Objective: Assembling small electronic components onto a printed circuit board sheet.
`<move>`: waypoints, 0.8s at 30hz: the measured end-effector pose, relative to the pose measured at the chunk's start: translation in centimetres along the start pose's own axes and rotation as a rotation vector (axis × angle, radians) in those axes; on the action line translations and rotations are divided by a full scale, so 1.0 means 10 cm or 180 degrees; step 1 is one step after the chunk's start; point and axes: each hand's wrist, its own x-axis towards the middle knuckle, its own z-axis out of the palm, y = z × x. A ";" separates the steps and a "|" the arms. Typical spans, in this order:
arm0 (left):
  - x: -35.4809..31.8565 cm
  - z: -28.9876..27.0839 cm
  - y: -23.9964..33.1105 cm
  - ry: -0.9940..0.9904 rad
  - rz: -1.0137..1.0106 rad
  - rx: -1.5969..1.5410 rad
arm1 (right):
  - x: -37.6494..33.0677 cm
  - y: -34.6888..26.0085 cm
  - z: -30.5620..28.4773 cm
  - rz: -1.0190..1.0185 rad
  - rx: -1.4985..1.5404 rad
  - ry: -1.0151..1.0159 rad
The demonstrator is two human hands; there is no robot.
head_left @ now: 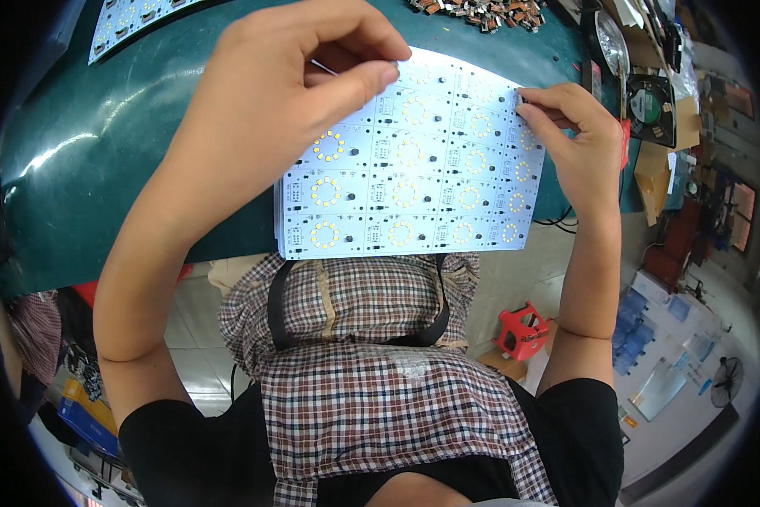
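Observation:
A white circuit panel (pixel 414 182), divided into several small square boards each with a ring of yellow lamp chips, lies at the near edge of the green table (pixel 126 135). My left hand (pixel 278 93) is over its far left part, thumb and forefinger pinched together on something too small to make out. At the panel's far right corner, my right hand (pixel 570 127) pinches a small dark part against the board.
A second white panel (pixel 130 21) lies at the far left of the table. A heap of small brown and black parts (pixel 481 13) sits at the far edge. A black fan (pixel 650 106) and cardboard boxes stand to the right. A red stool (pixel 522 329) is on the floor.

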 end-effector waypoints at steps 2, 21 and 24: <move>-0.02 0.05 0.00 -0.0024 -0.0135 -0.0146 | -0.01 0.00 0.01 0.0071 0.0060 0.0027; 0.00 0.07 -0.14 -0.0041 -0.0224 -0.0415 | -0.04 -0.02 0.03 -0.0949 -0.1115 0.0148; 0.02 0.06 -0.16 -0.0062 -0.0239 -0.0575 | -0.02 0.01 0.02 -0.0869 -0.0916 0.0115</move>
